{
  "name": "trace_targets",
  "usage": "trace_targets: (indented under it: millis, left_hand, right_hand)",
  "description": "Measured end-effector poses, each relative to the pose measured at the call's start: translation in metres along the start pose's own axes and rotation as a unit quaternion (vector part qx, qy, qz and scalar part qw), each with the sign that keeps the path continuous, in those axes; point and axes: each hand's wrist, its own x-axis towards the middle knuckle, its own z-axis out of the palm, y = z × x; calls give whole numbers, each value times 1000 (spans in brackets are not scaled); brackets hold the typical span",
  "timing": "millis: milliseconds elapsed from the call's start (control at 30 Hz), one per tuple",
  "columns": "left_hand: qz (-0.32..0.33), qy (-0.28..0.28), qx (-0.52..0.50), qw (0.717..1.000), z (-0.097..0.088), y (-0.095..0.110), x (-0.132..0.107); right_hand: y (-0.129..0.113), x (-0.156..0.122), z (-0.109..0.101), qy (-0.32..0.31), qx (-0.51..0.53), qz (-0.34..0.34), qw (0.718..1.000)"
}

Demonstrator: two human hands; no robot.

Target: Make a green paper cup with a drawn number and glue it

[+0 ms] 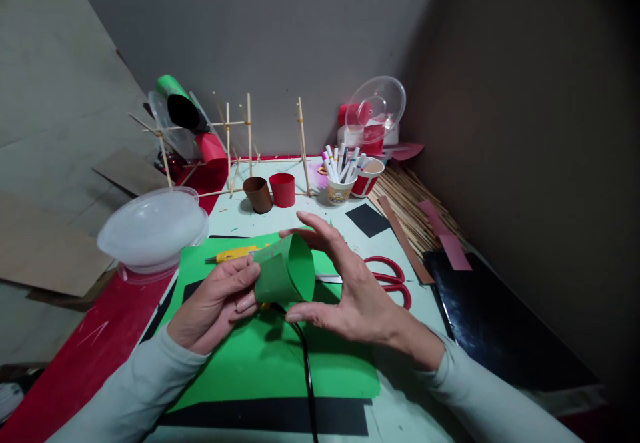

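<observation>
A green paper cup [283,276], lying on its side in the air, is held between both hands over a green paper sheet [280,356]. My left hand [215,299] pinches the cup's narrow end with thumb and fingers. My right hand [345,283] cups its wide base, thumb above and fingers below. A yellow tool [233,254] lies on the green sheet just behind my left hand. A black cable [306,369] runs from under the cup toward me.
Red-handled scissors [393,279] lie right of my right hand. Brown [258,194] and red [283,189] paper cups stand before a wooden stick frame [250,143]. A marker cup [341,179], a clear plastic lid [153,229], black paper [490,323] and bamboo sticks [413,206] surround the work area.
</observation>
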Motion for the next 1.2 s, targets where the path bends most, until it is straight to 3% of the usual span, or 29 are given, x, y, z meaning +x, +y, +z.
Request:
trace_targets:
  millis: [433,500,633,700,867,1033,1200]
  left_hand:
    - [-31,2,-17,999,4,-4,-3]
    - [-21,18,6,1000,3,-5,-2]
    - [8,45,38,998,1,-5,-2]
    - [21,53,46,997,2,-5,-1]
    - [40,75,73,994,6,-7,-1]
    - [42,82,62,994,8,-10,-3]
    - [57,41,22,997,7,-12,-3]
  right_hand:
    - [3,-1,2,-6,-23,-18,1000]
    - [2,-1,2,22,-24,-12,999]
    - [1,-1,2,147,-53,-5,988]
    - [0,-1,3,171,-73,-3,983]
    - [-3,-1,9,132,-107,-12,985]
    - [-4,-3,15,139,-127,-14,982]
    - [-8,-3,16,131,-120,-27,984]
